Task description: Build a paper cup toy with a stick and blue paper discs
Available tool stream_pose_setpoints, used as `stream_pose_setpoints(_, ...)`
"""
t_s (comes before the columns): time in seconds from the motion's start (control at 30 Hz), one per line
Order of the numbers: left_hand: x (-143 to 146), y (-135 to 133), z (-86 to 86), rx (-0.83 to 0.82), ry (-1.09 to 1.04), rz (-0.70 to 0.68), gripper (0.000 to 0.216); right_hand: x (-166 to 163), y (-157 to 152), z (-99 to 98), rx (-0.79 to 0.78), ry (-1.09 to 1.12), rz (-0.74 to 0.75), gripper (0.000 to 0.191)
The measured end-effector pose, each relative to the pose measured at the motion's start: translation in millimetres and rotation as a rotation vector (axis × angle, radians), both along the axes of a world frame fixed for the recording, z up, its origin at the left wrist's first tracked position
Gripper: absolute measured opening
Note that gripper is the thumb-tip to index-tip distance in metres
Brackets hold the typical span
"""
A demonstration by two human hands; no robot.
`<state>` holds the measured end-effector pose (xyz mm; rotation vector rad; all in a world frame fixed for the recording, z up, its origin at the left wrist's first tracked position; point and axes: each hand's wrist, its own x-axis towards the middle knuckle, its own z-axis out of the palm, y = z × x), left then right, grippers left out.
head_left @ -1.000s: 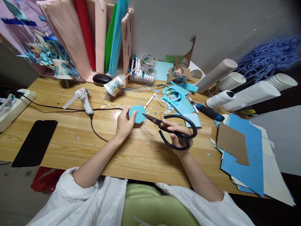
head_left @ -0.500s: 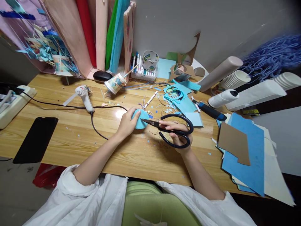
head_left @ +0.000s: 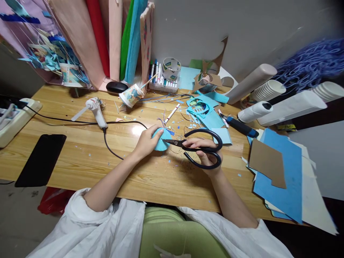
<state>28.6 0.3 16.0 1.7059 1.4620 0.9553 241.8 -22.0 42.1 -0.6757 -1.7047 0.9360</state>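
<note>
My left hand (head_left: 147, 140) pinches a round light-blue paper disc (head_left: 162, 144) by its left side, thumb on top. In my right hand (head_left: 206, 152) are black-handled scissors (head_left: 176, 142), my fingers around the handle loops. The scissor blades point left and their tip lies over the middle of the disc; whether the tip goes into the paper I cannot tell. Just beyond the disc, a white marker (head_left: 172, 114) lies on the wooden table (head_left: 150, 175) among small paper scraps.
At left are a hot glue gun (head_left: 96, 111) with its cord and a black phone (head_left: 41, 159). A paper cup (head_left: 131, 95) leans behind. Cut blue paper (head_left: 212, 114), a blue-black utility knife (head_left: 239, 126) and stacked sheets (head_left: 279, 190) lie to the right.
The disc has tilted and shifted slightly toward me and to the right in my left hand. The scissors have moved a little to the right and their blades look more closed together.
</note>
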Motion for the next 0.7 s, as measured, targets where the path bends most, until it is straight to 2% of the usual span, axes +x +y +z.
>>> stream_pose_setpoints(0.23,0,-2,2.6,0.009,0.012,-0.052,0.026,-4,-1,-2.5,0.005,0.009,-0.002,0.012)
stream_pose_setpoints(0.37,2,-5,1.3,0.0,0.056,-0.068,0.026,-8,-4,-6.5,-0.048,-0.012,-0.06,0.011)
stream_pose_setpoints(0.57,0,-4,1.4,-0.001,0.023,-0.009,0.025,-16,-8,-5.5,-0.016,-0.081,-0.08,0.008)
stream_pose_setpoints(0.7,-4,-2,3.3,0.009,0.02,0.01,0.026,-16,-7,1.4,0.033,-0.16,-0.016,0.009)
